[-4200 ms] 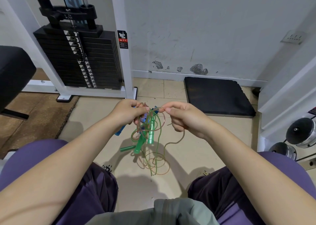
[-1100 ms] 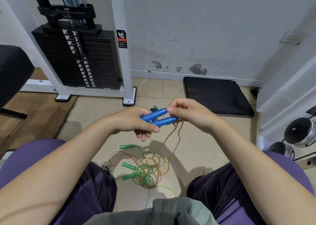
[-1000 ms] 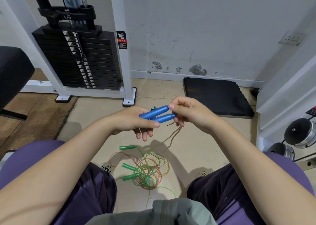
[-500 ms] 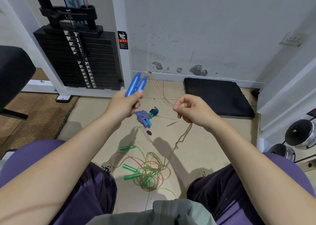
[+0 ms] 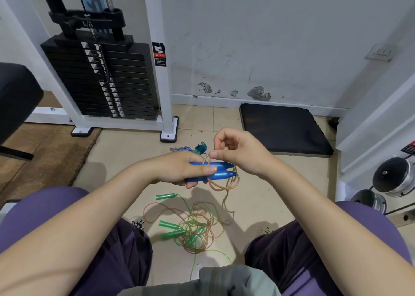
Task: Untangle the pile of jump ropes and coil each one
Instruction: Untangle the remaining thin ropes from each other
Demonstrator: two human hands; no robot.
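Half a second ago our left hand (image 5: 179,172) held the two blue handles (image 5: 219,171) raised toward the far wall; now we have them lowered and lying level over the floor, tips pointing right, and orange cord is looped around them.

Far left, we see a black padded seat (image 5: 18,98) and a strip of brown matting (image 5: 40,156). Beside it stands the black weight stack (image 5: 101,80) in its white frame (image 5: 157,55). Near the frame's foot, a small teal piece with a blue-and-white braided cord (image 5: 190,148) lies on the tiled floor (image 5: 125,161), just beyond our left hand.

Our left hand is curled round the pair of blue handles, thumb pressed on top. Our right hand (image 5: 242,154) is closed in a pinch, thumb and forefinger holding the orange cord (image 5: 224,183) just above the handles. A few loops of that cord hang below the handle tips, and one strand drops to the floor.

Near us, between our knees, lies the tangled pile (image 5: 195,228): green and orange cords knotted together with several green handles (image 5: 167,197) poking out on its left side. A green strand trails toward our lap.

To the right, a black foam pad (image 5: 283,127) lies against the far wall, and chrome dumbbell ends (image 5: 390,179) show at the right edge.
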